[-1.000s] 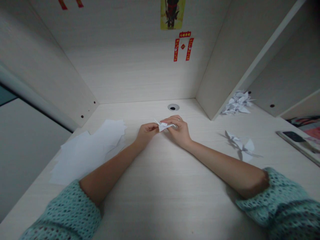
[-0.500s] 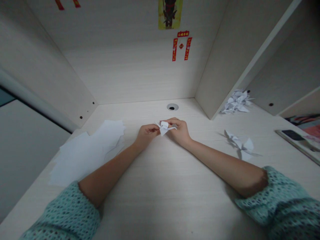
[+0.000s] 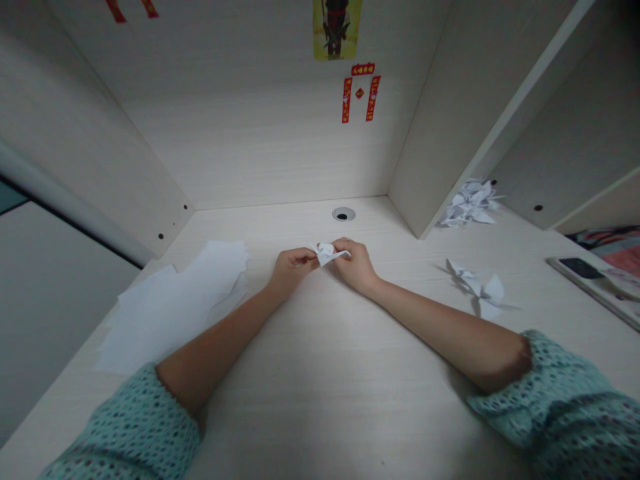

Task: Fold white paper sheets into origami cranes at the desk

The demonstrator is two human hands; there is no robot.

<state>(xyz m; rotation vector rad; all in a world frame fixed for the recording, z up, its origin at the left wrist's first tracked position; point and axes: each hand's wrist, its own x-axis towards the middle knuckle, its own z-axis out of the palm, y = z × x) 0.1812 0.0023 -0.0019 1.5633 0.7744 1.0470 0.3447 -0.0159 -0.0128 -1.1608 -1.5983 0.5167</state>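
Observation:
A small white folded paper crane (image 3: 327,254) is held between my two hands over the middle of the desk. My left hand (image 3: 295,267) pinches its left side, fingers closed. On the other side, my right hand (image 3: 356,265) grips the crane near its pointed right tip, with thumb and fingers bent around it. Part of the paper is hidden behind the fingers. Off to the right of my right forearm lie a few finished-looking paper cranes (image 3: 487,293), their wings spread.
Sheets of white paper (image 3: 170,313) lie on the left beside my forearm. A heap of folded paper (image 3: 470,203) sits behind the upright panel (image 3: 445,133). At the right is a phone-like flat object (image 3: 595,283). A round cable hole (image 3: 344,214) is near the back wall.
Both hands stay on the paper crane. My right fingers have shifted slightly around its right tip, and the whole view has moved a little.

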